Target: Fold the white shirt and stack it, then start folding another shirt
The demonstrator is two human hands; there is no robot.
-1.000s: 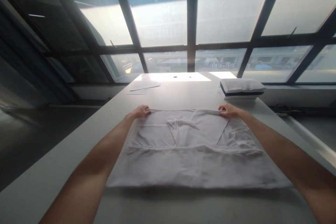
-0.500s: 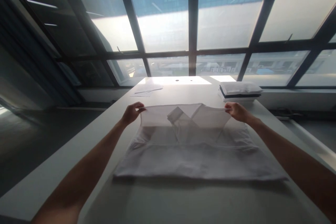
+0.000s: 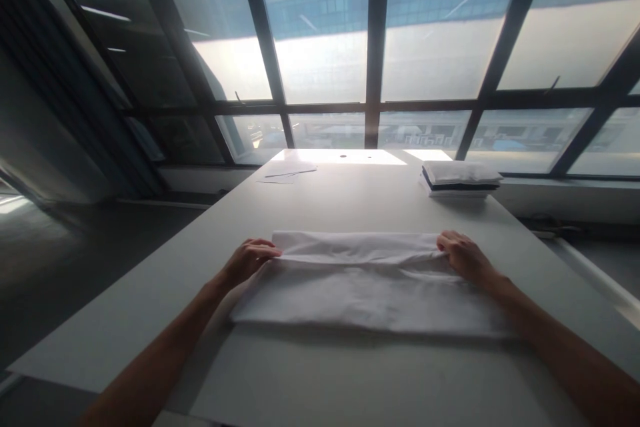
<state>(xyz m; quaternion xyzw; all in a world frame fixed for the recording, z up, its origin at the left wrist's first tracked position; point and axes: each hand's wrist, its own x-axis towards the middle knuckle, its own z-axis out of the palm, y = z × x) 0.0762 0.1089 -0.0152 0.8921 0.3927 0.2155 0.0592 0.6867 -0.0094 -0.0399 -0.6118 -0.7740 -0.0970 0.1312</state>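
A white shirt [image 3: 360, 293] lies on the table in front of me, with its far part folded over toward me into a band. My left hand [image 3: 249, 260] is at the band's left end, its fingers closed together on the cloth edge. At the other end my right hand [image 3: 466, 257] grips the right corner, fingers curled over the fabric. The near edge of the shirt lies straight across the table. The collar is hidden inside the fold.
The white table [image 3: 350, 207] reaches toward large windows [image 3: 325, 60]. At its far right lies a stack of folded clothes [image 3: 463, 177], white with a dark layer. Thin white sheets [image 3: 289, 173] lie at the far left. A dark curtain [image 3: 75, 93] hangs at left.
Both hands have come down and nearer with the shirt's far edge, folding it over. The collar has gone out of sight, and the shirt now covers less depth on the table.
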